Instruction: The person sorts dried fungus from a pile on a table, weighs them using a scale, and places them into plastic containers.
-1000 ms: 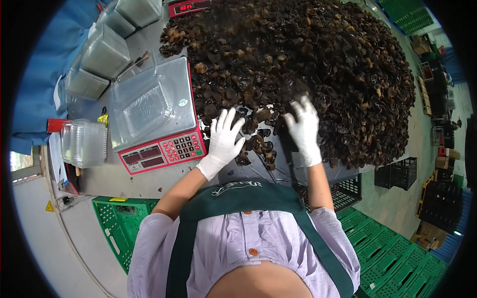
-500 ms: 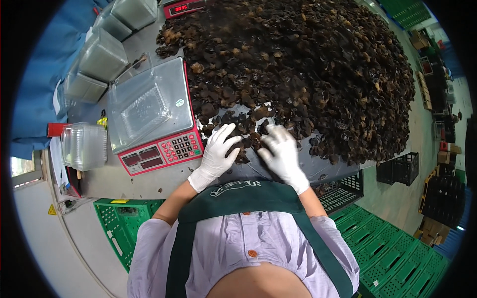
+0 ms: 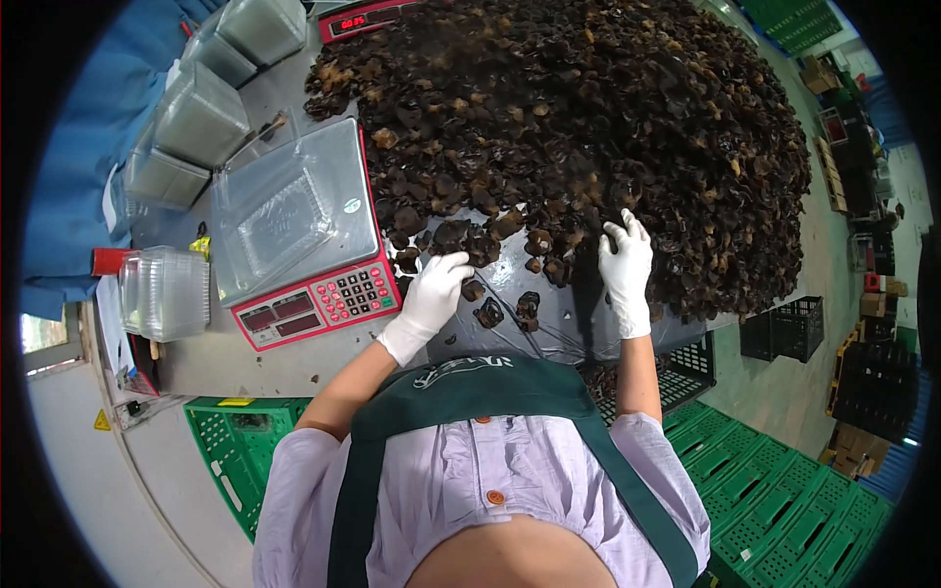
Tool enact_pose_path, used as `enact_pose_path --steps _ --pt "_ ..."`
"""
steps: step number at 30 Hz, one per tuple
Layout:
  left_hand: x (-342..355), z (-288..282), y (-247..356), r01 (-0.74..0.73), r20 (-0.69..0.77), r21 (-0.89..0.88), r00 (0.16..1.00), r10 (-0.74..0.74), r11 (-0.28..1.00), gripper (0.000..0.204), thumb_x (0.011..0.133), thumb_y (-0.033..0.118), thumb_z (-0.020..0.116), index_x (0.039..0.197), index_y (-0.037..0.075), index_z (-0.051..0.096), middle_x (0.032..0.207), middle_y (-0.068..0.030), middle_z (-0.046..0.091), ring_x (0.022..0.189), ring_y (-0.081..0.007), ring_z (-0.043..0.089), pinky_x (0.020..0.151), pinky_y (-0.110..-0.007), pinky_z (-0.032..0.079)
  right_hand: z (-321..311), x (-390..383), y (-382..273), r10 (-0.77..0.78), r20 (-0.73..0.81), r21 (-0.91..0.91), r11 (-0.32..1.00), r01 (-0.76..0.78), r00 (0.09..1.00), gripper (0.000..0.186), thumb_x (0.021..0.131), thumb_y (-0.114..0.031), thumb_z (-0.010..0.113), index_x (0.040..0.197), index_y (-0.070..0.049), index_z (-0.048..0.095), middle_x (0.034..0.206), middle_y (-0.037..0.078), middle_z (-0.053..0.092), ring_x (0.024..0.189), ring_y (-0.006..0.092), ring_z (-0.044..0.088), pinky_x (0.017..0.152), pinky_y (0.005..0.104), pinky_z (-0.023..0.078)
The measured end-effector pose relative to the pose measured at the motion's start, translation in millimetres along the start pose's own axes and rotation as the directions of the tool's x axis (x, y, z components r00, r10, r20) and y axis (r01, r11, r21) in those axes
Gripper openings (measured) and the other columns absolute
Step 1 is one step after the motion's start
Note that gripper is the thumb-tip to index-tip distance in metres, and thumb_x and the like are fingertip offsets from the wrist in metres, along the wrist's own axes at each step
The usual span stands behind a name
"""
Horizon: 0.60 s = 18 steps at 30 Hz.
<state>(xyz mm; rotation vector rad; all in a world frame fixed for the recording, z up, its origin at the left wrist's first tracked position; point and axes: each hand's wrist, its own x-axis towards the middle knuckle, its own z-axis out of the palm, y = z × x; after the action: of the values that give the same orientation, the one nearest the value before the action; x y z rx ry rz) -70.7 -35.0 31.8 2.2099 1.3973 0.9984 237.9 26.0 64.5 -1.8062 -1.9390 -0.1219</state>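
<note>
My left hand [image 3: 433,299], in a white glove, has its fingers curled together beside loose dark wood-ear pieces [image 3: 453,237]; what they hold, if anything, is hidden. My right hand [image 3: 624,269], also gloved, has its fingers apart and slightly bent at the lower edge of the large heap of dark fungus [image 3: 588,108]. Several separate pieces [image 3: 489,313] lie on the grey table surface [image 3: 510,269] between my hands. Left of my left hand is a red-framed scale [image 3: 345,294] with a clear plastic container [image 3: 272,220] on its metal pan.
Stacked clear containers [image 3: 201,108] line the table's left side, with another stack [image 3: 165,292] nearer. A second red scale [image 3: 353,22] stands at the back. Green crates [image 3: 755,519] are below right, another [image 3: 211,441] below left. Black crates [image 3: 794,328] sit on the floor to the right.
Since half a second ago, my right hand has moved up and right to the heap's edge, and my left hand's fingers have curled. The loose pieces between my hands lie differently.
</note>
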Motion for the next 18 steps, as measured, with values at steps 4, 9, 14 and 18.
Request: enact_pose_path --steps 4,9,14,18 --pt "42.6 0.0 2.3 0.001 -0.039 -0.159 0.999 -0.007 0.987 0.022 0.08 -0.003 0.061 0.099 0.004 0.067 0.11 -0.0119 0.065 0.101 -0.028 0.061 0.088 -0.034 0.049 17.5 22.5 0.3 0.027 -0.025 0.019 0.999 -0.027 0.999 0.03 0.075 -0.016 0.071 0.103 -0.008 0.067 0.123 0.015 0.058 0.11 0.0347 0.055 0.092 0.0414 0.048" --pt "74.2 10.8 9.9 0.11 0.196 0.377 0.961 -0.195 0.92 0.071 0.078 0.042 0.066 0.138 0.012 0.042 0.15 -0.0195 0.024 0.137 -0.0362 0.025 0.109 -0.053 0.023 45.9 37.9 -24.4 0.041 0.093 -0.06 0.998 -0.036 0.995 0.051 0.073 -0.036 0.074 0.115 -0.009 0.062 0.134 0.015 0.049 0.122 0.0371 0.046 0.099 0.0487 0.04" --pt "41.0 20.3 13.8 0.045 0.401 0.345 0.896 -0.191 0.938 0.07 0.078 0.045 0.065 0.137 0.014 0.044 0.147 -0.0175 0.031 0.138 -0.0354 0.025 0.109 -0.058 0.019 42.1 1.8 -61.1 -0.001 0.387 0.004 1.0 -0.001 0.922 0.047 0.074 -0.035 0.072 0.114 -0.01 0.064 0.147 0.017 0.032 0.135 0.04 0.029 0.103 0.0592 0.031" --pt "6.2 17.6 16.6 -0.186 0.346 0.142 0.929 0.127 0.972 0.04 0.078 0.031 0.066 0.114 0.013 0.062 0.133 -0.0083 0.05 0.13 -0.0297 0.038 0.106 -0.054 0.027 18.8 -45.3 -64.7 -0.147 0.423 0.166 0.983 0.083 0.894 0.039 0.071 -0.027 0.075 0.105 -0.008 0.067 0.146 0.017 0.034 0.133 0.0391 0.031 0.104 0.0542 0.031"
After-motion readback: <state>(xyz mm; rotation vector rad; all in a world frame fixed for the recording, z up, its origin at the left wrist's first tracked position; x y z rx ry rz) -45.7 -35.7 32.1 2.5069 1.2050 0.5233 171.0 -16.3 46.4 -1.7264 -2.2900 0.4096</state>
